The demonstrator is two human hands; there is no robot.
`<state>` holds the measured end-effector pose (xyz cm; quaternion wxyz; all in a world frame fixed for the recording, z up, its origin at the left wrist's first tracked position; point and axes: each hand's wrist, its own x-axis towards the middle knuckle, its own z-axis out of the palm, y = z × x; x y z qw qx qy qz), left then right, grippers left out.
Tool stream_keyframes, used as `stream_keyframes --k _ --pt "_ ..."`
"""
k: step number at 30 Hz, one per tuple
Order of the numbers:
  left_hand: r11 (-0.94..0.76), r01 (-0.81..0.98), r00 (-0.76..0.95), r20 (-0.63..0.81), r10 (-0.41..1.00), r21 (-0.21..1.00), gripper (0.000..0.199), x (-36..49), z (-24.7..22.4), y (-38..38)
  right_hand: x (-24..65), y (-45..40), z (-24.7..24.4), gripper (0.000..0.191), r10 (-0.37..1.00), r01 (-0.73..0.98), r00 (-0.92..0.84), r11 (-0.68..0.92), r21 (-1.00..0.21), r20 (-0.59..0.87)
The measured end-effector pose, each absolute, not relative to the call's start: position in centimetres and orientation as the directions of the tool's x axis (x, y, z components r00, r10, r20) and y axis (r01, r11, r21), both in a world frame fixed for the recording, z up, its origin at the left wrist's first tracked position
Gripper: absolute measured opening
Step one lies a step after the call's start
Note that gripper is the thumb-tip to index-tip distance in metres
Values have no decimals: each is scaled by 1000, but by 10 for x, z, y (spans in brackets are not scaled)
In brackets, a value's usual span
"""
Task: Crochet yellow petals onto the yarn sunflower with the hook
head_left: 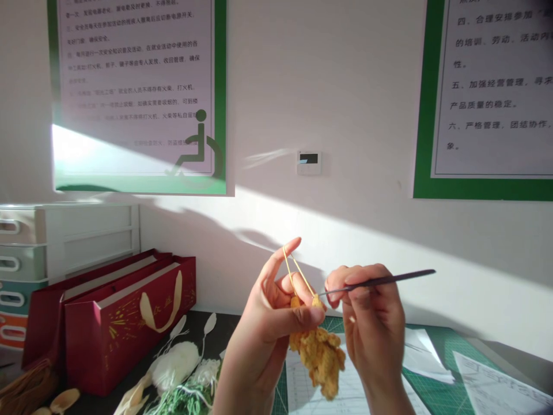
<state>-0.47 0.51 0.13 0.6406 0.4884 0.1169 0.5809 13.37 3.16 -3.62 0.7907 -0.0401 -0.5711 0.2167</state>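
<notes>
Holding one yellow crocheted piece between them, my two hands were raised in front of me, above the table. My left hand was partly closed, thumb and bent fingers pinching the top of the piece, while its index finger pointed up with one yellow strand of yarn looped over it, two lengths running down from that finger. My right hand was curled nearly closed around one dark hook, held much like a pencil, its thin tip at the top of the piece, just beside my left thumb; whether it sat inside a stitch I could not tell. The piece hung below my left thumb, in the gap between my hands, nearer the left one, its lower end dangling over one printed sheet on the green mat. Two more papers lay to my right, one white paper and one marked sheet beyond it. To my left I counted two red bags side by side, one white ball of yarn and one tangle of green yarn near it, and one stack of drawers showing four fronts. On the wall were two green-edged posters, with one small white box between them.
</notes>
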Motion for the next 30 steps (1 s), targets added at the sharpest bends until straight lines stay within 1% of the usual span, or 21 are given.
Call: stream_keyframes --k 3,7,9,10,12,15,19,25,30 --pt "-165 -634 311 444 840 755 87 -10 0 9 133 28 -34 14 486 -368 269 850 -377 832" --pt "-169 -629 339 464 819 758 71 -13 -2 11 130 25 -28 23 608 -507 186 732 -455 772" --pt "-213 -596 305 463 832 774 67 -11 -2 10 128 25 -28 25 652 -517 161 695 -499 741" --pt "-246 -578 267 466 844 778 65 -8 -2 9 128 25 -28 25 661 -496 153 694 -521 735" --pt "-307 -553 184 473 862 775 65 -3 -1 7 127 27 -30 21 642 -407 152 734 -544 752" --pt "-340 -547 121 474 872 765 67 2 -2 5 128 31 -35 11 573 -293 176 807 -513 800" --pt "-336 -511 136 461 877 791 66 2 -3 6 134 36 -41 8 546 -300 211 825 -478 810" --pt "-280 -525 207 440 874 804 64 -4 -2 13 140 38 -40 13 591 -278 271 804 -526 760" --pt "-290 -516 171 428 887 806 60 -4 -1 12 143 41 -38 10 564 -268 264 822 -502 782"
